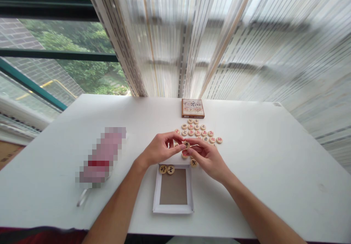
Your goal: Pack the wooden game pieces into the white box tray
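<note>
Between the fingertips of both hands is a round wooden Chinese chess piece [186, 145] with a black character. My left hand [161, 147] pinches it from the left, thumb and finger closed on its edge. From the other side, my right hand [205, 156] also has its fingers closed on the piece. Below the hands lies an open white box tray [173, 208] with a brown bottom. Two black-lettered pieces [166, 169] sit side by side at its far left corner. Several pieces with red or black characters [197, 133] lie loose beyond the hands, some partly hidden by the fingers.
A printed Chinese chess box lid [193, 109] lies at the back of the white table [263, 156]. A blurred-out pink object [102, 156] rests at the left. Striped sheer curtains [178, 35] hang along the far edge, next to a window [68, 54].
</note>
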### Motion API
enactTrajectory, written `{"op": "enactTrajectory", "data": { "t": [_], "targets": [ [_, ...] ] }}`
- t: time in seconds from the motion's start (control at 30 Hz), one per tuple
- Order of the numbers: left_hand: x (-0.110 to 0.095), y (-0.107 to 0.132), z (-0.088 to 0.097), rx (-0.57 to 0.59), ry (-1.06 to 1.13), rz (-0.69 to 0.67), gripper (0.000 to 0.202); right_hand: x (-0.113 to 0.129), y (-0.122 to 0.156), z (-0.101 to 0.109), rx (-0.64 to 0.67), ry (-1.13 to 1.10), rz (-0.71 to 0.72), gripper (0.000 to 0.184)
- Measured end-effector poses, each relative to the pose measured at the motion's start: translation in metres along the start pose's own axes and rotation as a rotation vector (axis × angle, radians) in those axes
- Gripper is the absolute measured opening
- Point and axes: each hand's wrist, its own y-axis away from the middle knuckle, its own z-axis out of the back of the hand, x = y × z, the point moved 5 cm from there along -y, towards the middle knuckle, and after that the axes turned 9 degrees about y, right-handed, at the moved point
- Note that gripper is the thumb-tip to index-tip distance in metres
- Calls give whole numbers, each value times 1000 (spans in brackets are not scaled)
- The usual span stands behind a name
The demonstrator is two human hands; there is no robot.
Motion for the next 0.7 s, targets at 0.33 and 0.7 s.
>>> {"op": "enactTrajectory", "data": {
  "t": [0.33, 0.7],
  "targets": [
    [7, 0, -3, 21, 119, 35, 27, 7, 1, -2, -92, 211, 90, 20],
    [7, 1, -6, 68, 144, 45, 25, 7, 3, -3, -96, 335, 131, 26]
  ]
}}
